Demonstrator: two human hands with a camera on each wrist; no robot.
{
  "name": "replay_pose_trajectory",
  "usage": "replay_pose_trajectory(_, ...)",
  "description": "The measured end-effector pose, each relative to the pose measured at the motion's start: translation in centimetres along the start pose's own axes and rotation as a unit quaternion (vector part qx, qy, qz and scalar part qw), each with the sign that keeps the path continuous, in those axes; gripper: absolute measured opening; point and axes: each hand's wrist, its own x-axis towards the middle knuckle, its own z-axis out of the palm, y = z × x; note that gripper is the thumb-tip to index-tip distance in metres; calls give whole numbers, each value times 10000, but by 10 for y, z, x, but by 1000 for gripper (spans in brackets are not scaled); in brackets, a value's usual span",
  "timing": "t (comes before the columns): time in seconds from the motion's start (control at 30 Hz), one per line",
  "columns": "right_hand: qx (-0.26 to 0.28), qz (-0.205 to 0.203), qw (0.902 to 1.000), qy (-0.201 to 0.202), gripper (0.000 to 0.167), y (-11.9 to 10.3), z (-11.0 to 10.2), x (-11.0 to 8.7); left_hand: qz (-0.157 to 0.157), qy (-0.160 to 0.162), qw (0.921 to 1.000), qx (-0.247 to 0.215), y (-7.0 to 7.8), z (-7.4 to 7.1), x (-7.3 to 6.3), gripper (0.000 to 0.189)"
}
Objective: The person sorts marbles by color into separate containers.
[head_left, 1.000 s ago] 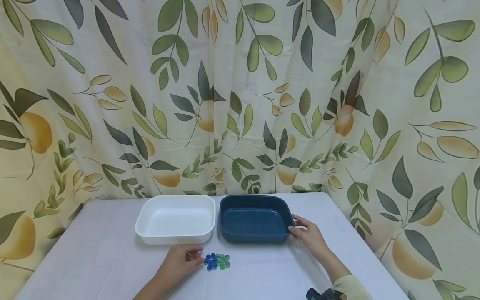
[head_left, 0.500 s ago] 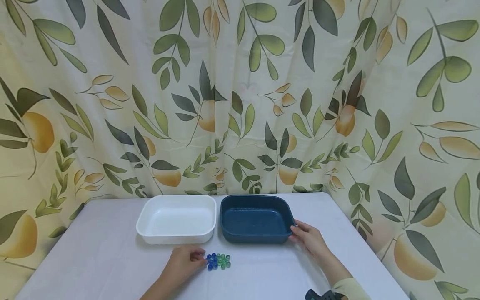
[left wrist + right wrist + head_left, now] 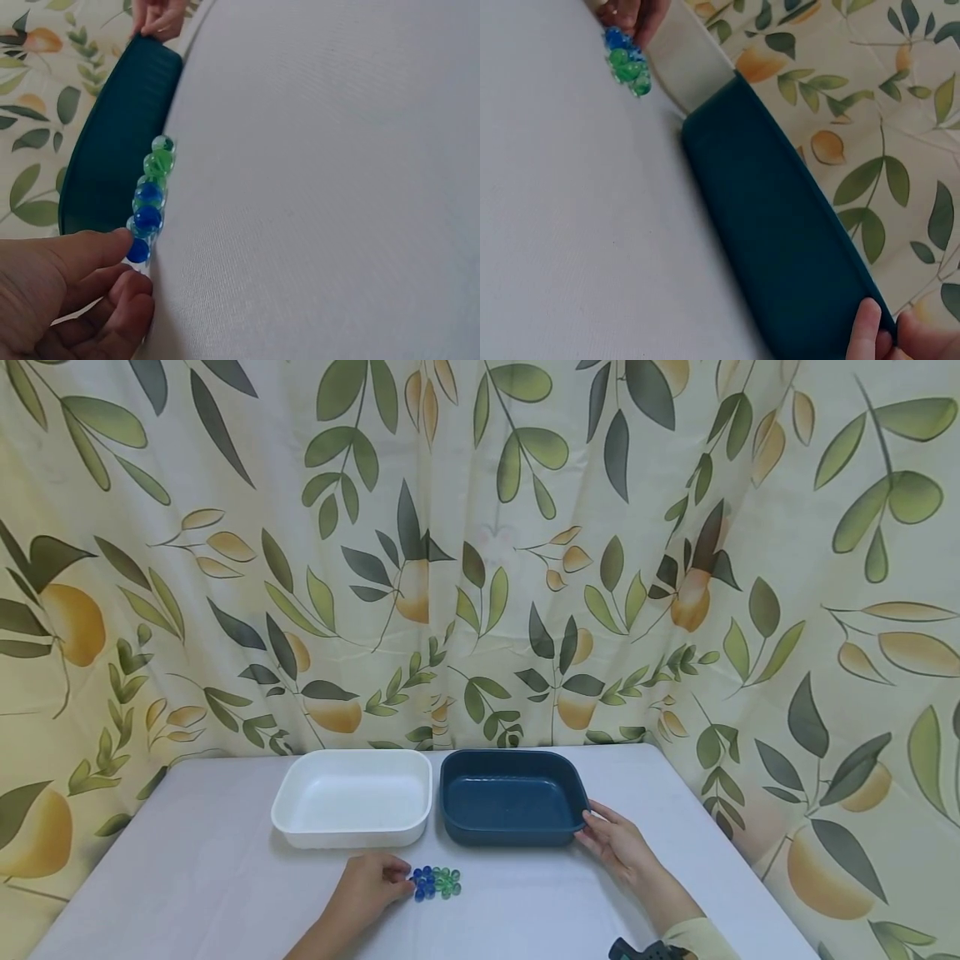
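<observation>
A cluster of glass marbles [image 3: 436,882], blue on the left and green on the right, lies on the white tablecloth. My left hand [image 3: 369,887] is at its left side, thumb and fingers bent and apart. In the left wrist view, the thumb tip is right by the nearest blue marble [image 3: 138,251]; whether it touches cannot be told. Behind the marbles stands a dark blue rectangular tray [image 3: 513,837]. My right hand [image 3: 621,845] holds its front right corner, and the right wrist view shows thumb and fingers on either side of the tray's rim [image 3: 832,217].
A white rectangular tray [image 3: 348,841] stands left of the blue one, a narrow gap between them. The covered table [image 3: 187,843] ends at a curtain [image 3: 480,610] printed with leaves and fruit. Part of a black device [image 3: 645,950] shows by the right sleeve.
My left hand has shifted slightly right, closer against the blue marbles. The right hand's fingers have slid slightly lower at the blue tray's corner. Trays and marbles have stayed in place.
</observation>
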Motion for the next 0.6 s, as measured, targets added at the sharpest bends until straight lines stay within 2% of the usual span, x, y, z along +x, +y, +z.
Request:
replay_pose_trajectory(0.37, 255, 178, 9994, 143, 63, 0, 0, 0, 52, 53, 10000, 50, 3, 1, 0, 17)
replay_pose_trajectory(0.6, 360, 243, 9991, -29, 63, -1, -1, 1, -21, 27, 9999, 110, 5, 2, 0, 15)
